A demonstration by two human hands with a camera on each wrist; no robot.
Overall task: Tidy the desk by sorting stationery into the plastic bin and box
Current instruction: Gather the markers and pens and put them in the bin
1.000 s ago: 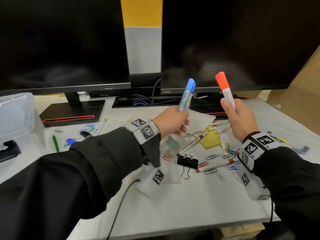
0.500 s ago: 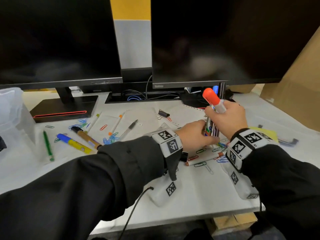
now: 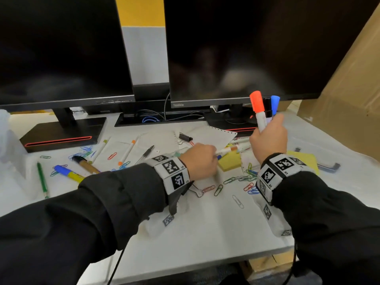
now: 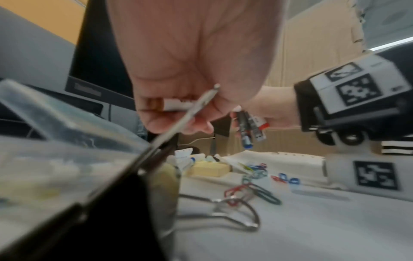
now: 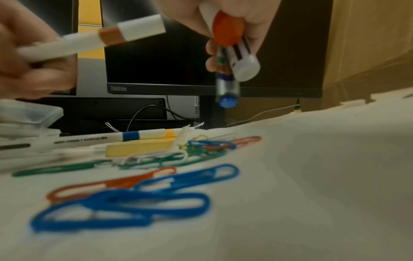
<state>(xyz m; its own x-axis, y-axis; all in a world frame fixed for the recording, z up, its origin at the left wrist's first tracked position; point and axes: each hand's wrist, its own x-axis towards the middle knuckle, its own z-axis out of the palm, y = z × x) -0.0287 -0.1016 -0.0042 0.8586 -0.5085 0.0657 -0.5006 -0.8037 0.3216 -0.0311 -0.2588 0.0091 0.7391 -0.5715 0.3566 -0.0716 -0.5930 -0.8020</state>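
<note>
My right hand [image 3: 267,138] grips a bundle of markers upright above the desk: an orange-capped marker [image 3: 258,108], a blue-capped marker [image 3: 274,103] and a dark one between them. In the right wrist view, the markers' [image 5: 236,58] lower ends hang over the paper clips. My left hand [image 3: 201,159] is low over the desk, to the left of the right hand. It pinches a white pen with an orange band [image 3: 226,150], which also shows as the banded pen [image 5: 116,35] and as the same pen [image 4: 176,104]. The clear plastic bin [image 3: 8,140] stands at the far left edge.
Coloured paper clips [image 3: 242,178], yellow sticky notes [image 3: 230,161], more pens [image 3: 127,151], a blue-yellow marker [image 3: 67,172], a green pencil [image 3: 42,177] and a binder clip [image 3: 186,137] litter the desk. Two monitors [image 3: 226,48] stand behind. A cardboard box [image 3: 349,89] is at the right.
The blue marker went from my left hand into my right hand's bundle. My left hand then dropped to the desk and picked up the white orange-banded pen.
</note>
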